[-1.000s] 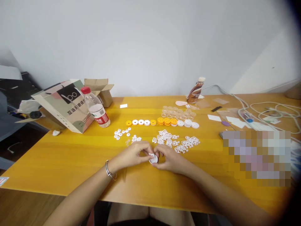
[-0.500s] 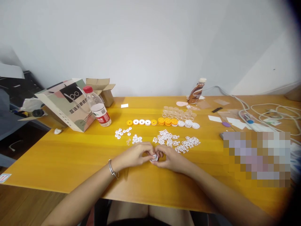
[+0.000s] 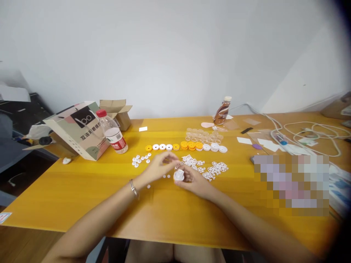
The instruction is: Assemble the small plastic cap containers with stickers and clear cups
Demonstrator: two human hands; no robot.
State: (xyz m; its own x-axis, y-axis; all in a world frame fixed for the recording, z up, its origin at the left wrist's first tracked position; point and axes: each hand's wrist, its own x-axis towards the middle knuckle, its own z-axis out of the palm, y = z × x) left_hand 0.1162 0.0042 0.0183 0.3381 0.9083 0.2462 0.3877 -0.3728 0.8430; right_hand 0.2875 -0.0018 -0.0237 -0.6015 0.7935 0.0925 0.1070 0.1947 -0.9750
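Note:
My right hand grips a small round white plastic part between thumb and fingers, above the front middle of the table. Just up and left of it hovers my left hand, thumb and fingers apart, with nothing visible between them. Several little white discs lie beneath and beside the left hand, which hides some of the tabletop there. Beyond the right hand is a spread of white openwork plastic pieces. Small white knob-like parts sit to the left.
Behind the hands runs a row of white and orange rings, some stacked. Clear cups stand farther back. A water bottle, paper bag and cardboard box are left; a brown bottle and white cables are right.
My left hand has come away from the white part and moved up and left, its fingers opening. The right hand keeps the part, now turned more into view. The camera view has shifted slightly.

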